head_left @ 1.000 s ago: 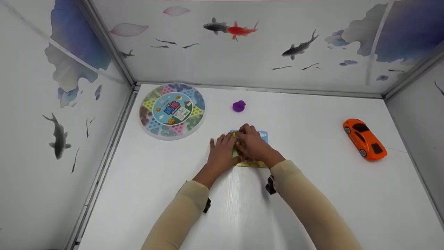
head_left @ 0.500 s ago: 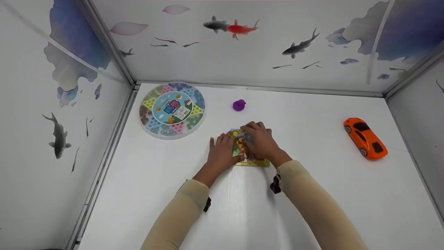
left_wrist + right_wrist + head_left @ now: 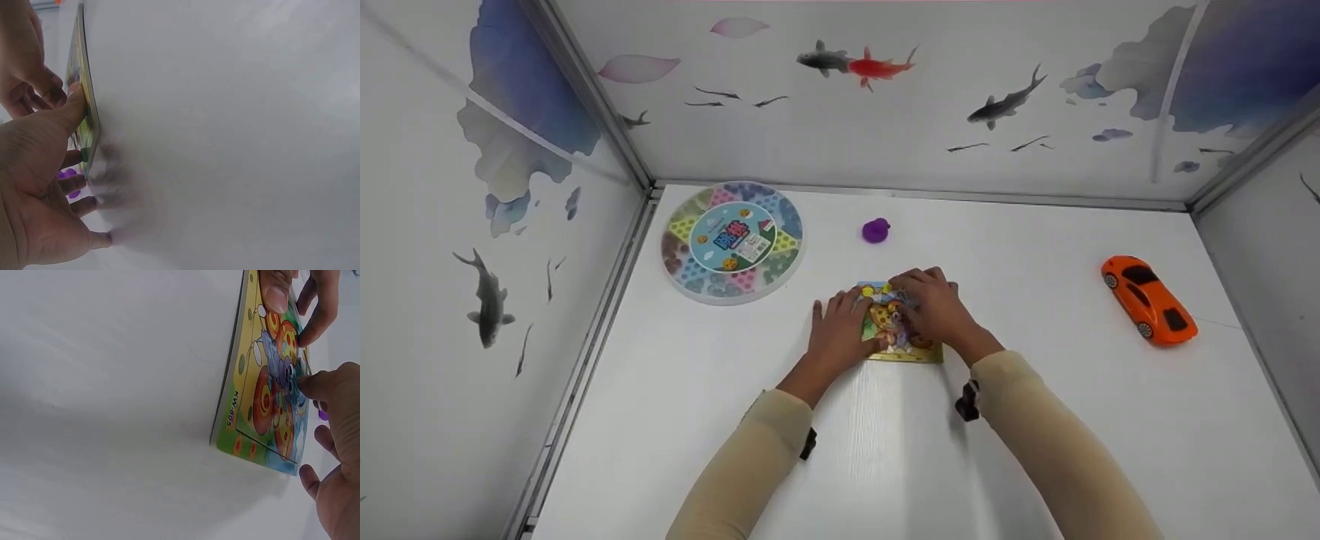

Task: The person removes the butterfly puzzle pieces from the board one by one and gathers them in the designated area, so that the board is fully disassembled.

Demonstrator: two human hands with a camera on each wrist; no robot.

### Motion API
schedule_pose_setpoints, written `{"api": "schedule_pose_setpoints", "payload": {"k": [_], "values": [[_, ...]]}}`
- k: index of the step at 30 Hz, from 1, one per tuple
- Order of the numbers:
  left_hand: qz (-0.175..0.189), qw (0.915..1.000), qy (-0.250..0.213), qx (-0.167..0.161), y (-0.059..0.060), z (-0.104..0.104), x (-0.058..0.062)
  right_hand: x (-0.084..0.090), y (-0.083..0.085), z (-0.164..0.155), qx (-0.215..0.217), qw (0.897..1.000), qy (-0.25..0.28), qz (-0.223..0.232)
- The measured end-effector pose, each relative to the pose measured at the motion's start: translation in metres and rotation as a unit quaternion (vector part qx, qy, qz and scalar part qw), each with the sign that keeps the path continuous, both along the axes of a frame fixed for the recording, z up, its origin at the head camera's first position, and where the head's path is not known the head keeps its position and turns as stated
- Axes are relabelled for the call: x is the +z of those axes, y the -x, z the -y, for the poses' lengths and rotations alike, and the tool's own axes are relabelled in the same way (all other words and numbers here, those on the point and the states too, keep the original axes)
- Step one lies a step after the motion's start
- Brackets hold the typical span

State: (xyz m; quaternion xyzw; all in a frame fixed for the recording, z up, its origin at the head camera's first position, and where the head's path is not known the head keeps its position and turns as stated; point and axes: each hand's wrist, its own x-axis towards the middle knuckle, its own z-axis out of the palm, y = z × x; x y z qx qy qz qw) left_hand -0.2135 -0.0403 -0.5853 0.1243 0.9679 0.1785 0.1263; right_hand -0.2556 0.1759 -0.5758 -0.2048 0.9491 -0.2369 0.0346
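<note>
A small flat puzzle board (image 3: 894, 341) with a colourful cartoon butterfly picture lies on the white table; its corner reads "KW-805" in the right wrist view. My left hand (image 3: 838, 330) is along its left side. The left thumb (image 3: 76, 107) rests on the picture face and the other fingers spread past the edge, their tips down near the table. Over the board's right side is my right hand (image 3: 937, 306), its thumb (image 3: 315, 385) touching the picture. The right fingers reach toward the far edge, partly hidden behind the hand in the head view.
Beyond the board sits a small purple duck toy (image 3: 875, 230). A round, flat game box (image 3: 679, 259) with a coloured star pattern is at the back left. An orange toy car (image 3: 1149, 301) stands at the right. White panels (image 3: 885, 150) with painted fish border the table (image 3: 720, 420).
My right hand has slid rightward across the puzzle board, uncovering more of its picture. My left hand has stayed in place at the left side.
</note>
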Motion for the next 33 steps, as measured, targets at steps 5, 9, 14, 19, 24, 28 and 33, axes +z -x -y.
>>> {"api": "schedule_pose_setpoints", "payload": {"k": [5, 9, 14, 19, 24, 28, 33], "values": [[-0.002, 1.0, -0.009, 0.0, -0.002, 0.001, 0.002, 0.003, 0.0, -0.013, -0.014, 1.0, 0.004, 0.019], [0.001, 0.9999, -0.011, 0.001, -0.003, 0.001, 0.003, 0.002, 0.0, -0.026, -0.023, 0.999, 0.004, 0.032], [0.009, 0.9999, -0.012, -0.002, -0.003, 0.001, 0.002, 0.001, -0.001, -0.045, -0.034, 0.999, 0.009, 0.034], [0.007, 0.9997, -0.024, -0.002, -0.002, 0.001, 0.0, 0.001, -0.003, -0.065, -0.044, 0.999, -0.002, 0.032], [-0.002, 0.9996, -0.028, -0.004, -0.001, 0.001, -0.002, 0.001, -0.003, -0.083, -0.055, 0.998, -0.005, 0.037], [0.0, 0.9998, -0.018, -0.005, -0.001, 0.001, -0.001, 0.0, -0.004, -0.094, -0.066, 0.997, -0.002, 0.049], [0.004, 1.0, -0.005, -0.005, 0.001, 0.001, 0.0, -0.001, -0.005, -0.101, -0.068, 0.996, -0.005, 0.053]]}}
